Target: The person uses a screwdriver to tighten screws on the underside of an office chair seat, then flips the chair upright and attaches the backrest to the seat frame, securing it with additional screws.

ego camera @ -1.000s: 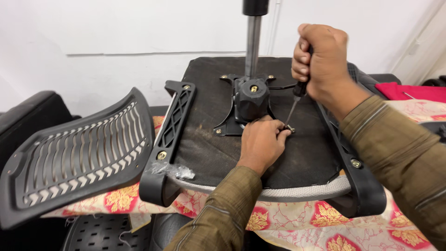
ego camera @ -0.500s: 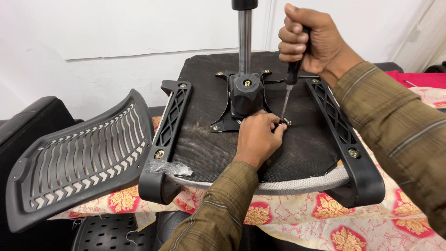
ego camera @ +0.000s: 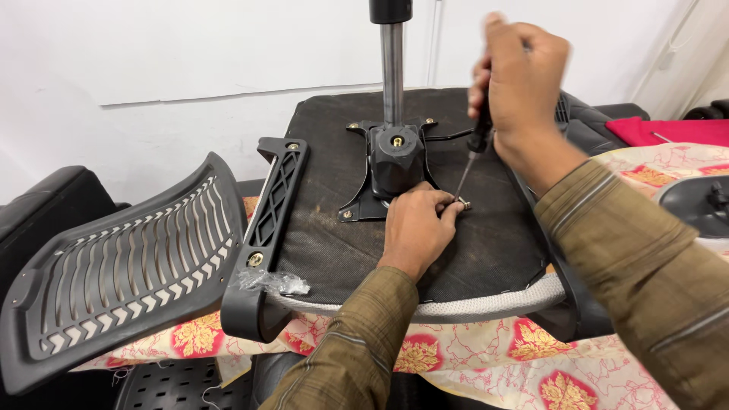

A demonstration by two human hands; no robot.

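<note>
The right hand (ego camera: 524,72) grips a screwdriver (ego camera: 472,152) upright, tip on a screw (ego camera: 463,203) that the left hand (ego camera: 414,228) pinches against the upturned chair seat (ego camera: 334,228), beside the metal plate (ego camera: 391,163).

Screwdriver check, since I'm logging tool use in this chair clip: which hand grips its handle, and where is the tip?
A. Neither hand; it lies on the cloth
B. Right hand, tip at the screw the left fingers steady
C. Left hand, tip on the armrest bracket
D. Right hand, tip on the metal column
B: the right hand grips the screwdriver from above, its tip down at the small screw pinched by the left hand.
</note>
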